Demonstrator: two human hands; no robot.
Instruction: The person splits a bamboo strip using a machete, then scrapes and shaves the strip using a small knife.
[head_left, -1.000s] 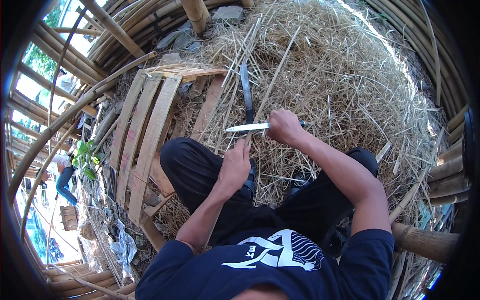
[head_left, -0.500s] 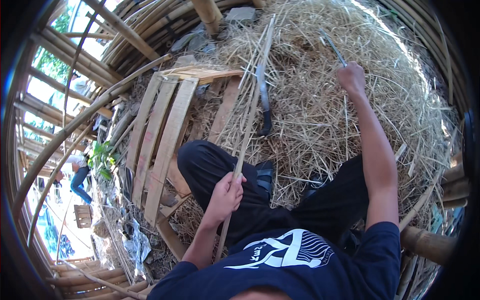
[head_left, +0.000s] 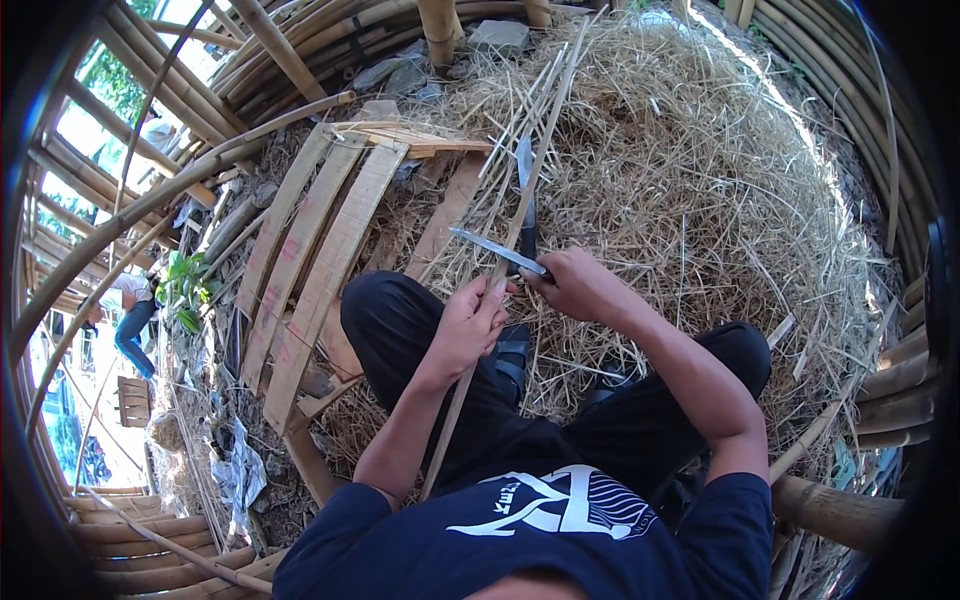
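Note:
My left hand (head_left: 464, 332) is closed around a long, thin bamboo strip (head_left: 457, 410), which slants from my lap out over the straw. My right hand (head_left: 578, 286) grips a knife (head_left: 488, 244) by its handle, just beyond my left hand. The knife's blade lies across the strip and points left; whether it bites into the strip I cannot tell. Under and beside the strip, a second long blade with a dark handle (head_left: 529, 222) rests on the straw. Several more thin strips (head_left: 508, 140) lie at its left.
Dry straw (head_left: 690, 190) covers the ground ahead. To the left stands a slatted wooden crate (head_left: 320, 265). Bamboo poles (head_left: 840, 510) fence the place at right, left and back. Beyond the left fence is a person in blue trousers (head_left: 133, 335).
My right hand has swung in from the far right, bringing the knife across the strip. My left hand has moved a little farther up and now sits close to the right one.

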